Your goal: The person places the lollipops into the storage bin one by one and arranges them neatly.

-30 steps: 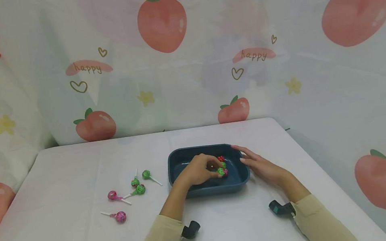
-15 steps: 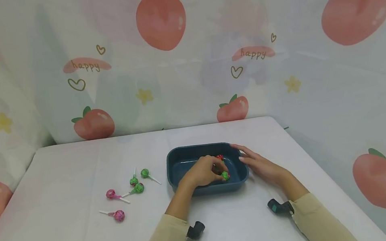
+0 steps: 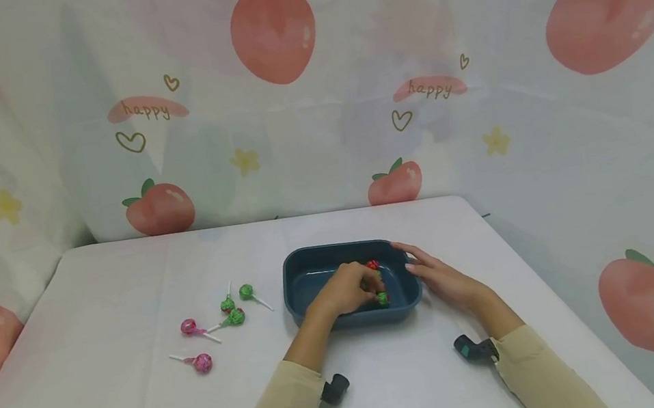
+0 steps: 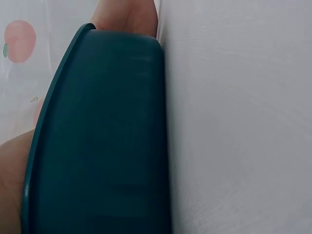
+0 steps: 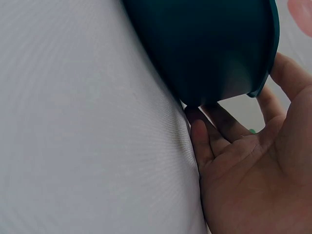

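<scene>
Right hand (image 3: 450,284), fingers extended, braces the tray (image 3: 373,318), likely steadying it; left hand (image 3: 347,289) curls by green candy (image 3: 382,299), grip unclear!

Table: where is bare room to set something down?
Bare: the table left of the lollipops, and between the wrist devices, before the blue tray. Crowded: the tray's middle and right, with candies and left hand inside, right hand against its end.
</scene>
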Demonstrator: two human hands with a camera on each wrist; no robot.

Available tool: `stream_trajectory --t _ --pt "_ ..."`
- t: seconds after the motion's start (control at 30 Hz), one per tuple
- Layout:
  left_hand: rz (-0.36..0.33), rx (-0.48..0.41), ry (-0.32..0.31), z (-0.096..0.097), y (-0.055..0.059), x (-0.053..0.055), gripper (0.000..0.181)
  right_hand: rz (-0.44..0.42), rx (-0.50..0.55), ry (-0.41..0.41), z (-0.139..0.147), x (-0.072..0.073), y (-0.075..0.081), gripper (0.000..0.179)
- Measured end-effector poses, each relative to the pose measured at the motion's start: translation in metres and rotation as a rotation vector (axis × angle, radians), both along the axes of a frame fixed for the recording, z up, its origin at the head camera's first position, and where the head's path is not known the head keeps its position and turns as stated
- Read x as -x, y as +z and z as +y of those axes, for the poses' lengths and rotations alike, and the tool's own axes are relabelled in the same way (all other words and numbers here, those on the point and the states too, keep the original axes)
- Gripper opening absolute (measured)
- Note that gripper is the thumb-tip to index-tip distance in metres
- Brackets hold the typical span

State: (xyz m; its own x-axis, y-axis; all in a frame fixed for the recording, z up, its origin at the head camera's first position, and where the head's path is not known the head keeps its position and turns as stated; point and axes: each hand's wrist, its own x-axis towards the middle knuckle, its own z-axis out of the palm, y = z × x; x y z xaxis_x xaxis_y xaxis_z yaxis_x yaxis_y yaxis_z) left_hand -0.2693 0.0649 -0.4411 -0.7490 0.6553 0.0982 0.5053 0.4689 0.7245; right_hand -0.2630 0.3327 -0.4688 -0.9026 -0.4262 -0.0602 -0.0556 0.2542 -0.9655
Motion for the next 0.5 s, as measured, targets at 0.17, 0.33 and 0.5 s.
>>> stream_trajectory --t 0.17,0.33,0.5 --pt "-0.003 0.005 0.018 0.0 -0.0008 -0.0009 0.018 0.004 0.004 0.003 0.0 -0.0003 -0.0001 0.054" --pt "-0.012 -0.007 0.015 -0.0007 0.0001 -0.0019 0.019 0.02 0.0 0.007 0.0003 0.0 0.0003 0.054" --pt "-0.012 0.004 0.023 -0.0009 -0.0005 -0.0024 0.02 0.013 -0.006 0.001 0.0003 -0.0007 0.0006 0.053"
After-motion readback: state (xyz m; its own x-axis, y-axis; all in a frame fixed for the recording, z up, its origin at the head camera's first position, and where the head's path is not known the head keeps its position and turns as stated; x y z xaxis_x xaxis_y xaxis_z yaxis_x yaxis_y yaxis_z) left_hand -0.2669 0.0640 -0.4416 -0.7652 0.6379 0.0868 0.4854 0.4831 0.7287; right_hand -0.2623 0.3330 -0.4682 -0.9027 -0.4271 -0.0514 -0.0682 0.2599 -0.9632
